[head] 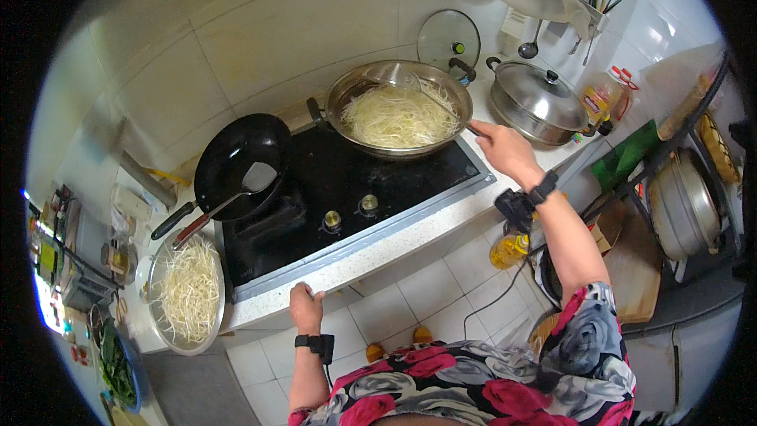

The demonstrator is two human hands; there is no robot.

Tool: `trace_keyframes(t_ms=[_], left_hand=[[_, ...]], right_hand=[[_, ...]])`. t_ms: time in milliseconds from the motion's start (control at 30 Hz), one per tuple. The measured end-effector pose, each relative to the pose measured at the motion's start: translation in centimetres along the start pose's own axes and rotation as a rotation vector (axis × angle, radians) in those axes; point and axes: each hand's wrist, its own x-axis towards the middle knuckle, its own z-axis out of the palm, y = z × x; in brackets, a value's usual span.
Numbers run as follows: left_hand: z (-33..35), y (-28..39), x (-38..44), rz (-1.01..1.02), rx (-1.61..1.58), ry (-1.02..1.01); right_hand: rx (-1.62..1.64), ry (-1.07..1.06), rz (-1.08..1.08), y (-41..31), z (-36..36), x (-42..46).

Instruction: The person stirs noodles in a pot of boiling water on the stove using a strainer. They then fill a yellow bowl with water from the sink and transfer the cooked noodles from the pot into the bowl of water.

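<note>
My right hand (507, 148) grips the handle of a metal skimmer (393, 75). The skimmer's round head lies over the far side of a wide two-handled steel pan (397, 154). Pale bean sprouts (396, 115) fill much of the pan, which stands on the right part of a black cooktop (378, 180). My left hand (306, 306) rests against the counter's front edge, fingers curled, with nothing visible in them. A metal bowl (219, 313) of more bean sprouts (188, 290) sits left of the cooktop.
A black wok (236, 136) with a spatula (259, 177) across it occupies the cooktop's left. A lidded steel pot (535, 103) stands right of the pan. Behind leans a glass lid (449, 38). An oil bottle (508, 250) and a cable (497, 302) are below the counter.
</note>
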Motion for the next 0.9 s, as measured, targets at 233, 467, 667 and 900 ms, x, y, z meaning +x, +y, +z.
trace_keyframes(t_ms=[233,467,667,900], left_hand=[[-0.1,0.4,-0.1,-0.015,0.02,-0.005],[0.3,0.1,0.2,0.003,0.033,-0.011],[0.0,0.0,0.1,-0.04,0.023,-0.012],[0.0,0.4,0.4,-0.001,0.029,-0.035]], right_hand=[[0.028,-0.152,-0.049,1.0,-1.3,-1.8],[-0.207,-0.098,-0.054,-1.2,2.9,0.6],[-0.021,0.009,-0.033,0.0,2.3,0.0],[0.007,-0.073,-0.039,2.5,2.9,-1.1]])
